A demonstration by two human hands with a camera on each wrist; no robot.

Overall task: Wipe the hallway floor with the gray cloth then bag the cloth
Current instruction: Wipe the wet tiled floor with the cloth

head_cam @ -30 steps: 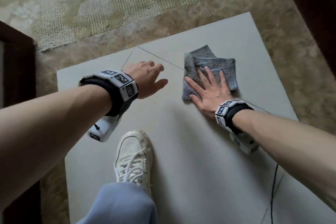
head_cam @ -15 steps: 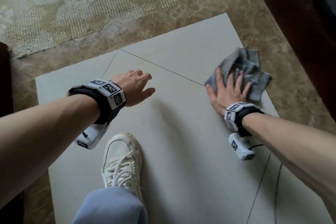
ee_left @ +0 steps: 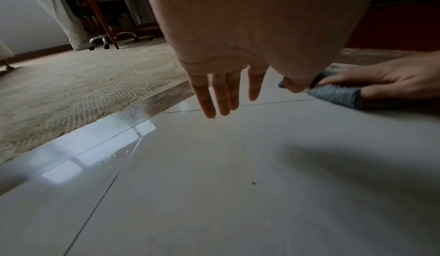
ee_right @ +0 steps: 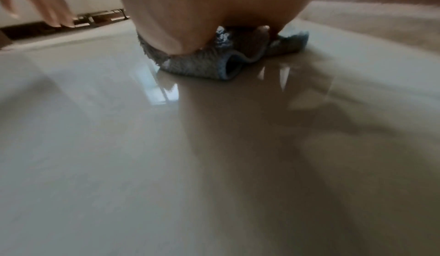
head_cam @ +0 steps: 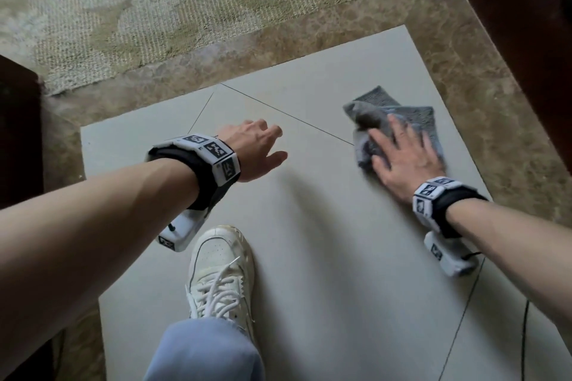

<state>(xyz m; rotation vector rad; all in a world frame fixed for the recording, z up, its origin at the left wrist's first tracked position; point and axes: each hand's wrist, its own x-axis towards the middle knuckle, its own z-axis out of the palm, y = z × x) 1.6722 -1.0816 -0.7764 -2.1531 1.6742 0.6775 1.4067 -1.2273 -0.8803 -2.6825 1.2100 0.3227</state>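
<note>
Flat-fingered, my right hand [head_cam: 405, 161] pressed the gray cloth [head_cam: 414, 120] onto the tile floor [head_cam: 309, 257] to spread wiping pressure; my left hand [head_cam: 257, 151], loosely spread and empty, hovered alongside, probably for balance.

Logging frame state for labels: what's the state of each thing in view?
gray cloth: bunched, flat on the tile floor under the right hand.
right hand: fingers spread, pressing the cloth.
left hand: empty, fingers relaxed, above the tiles.
white sneaker: laced, planted on the tiles.
</note>
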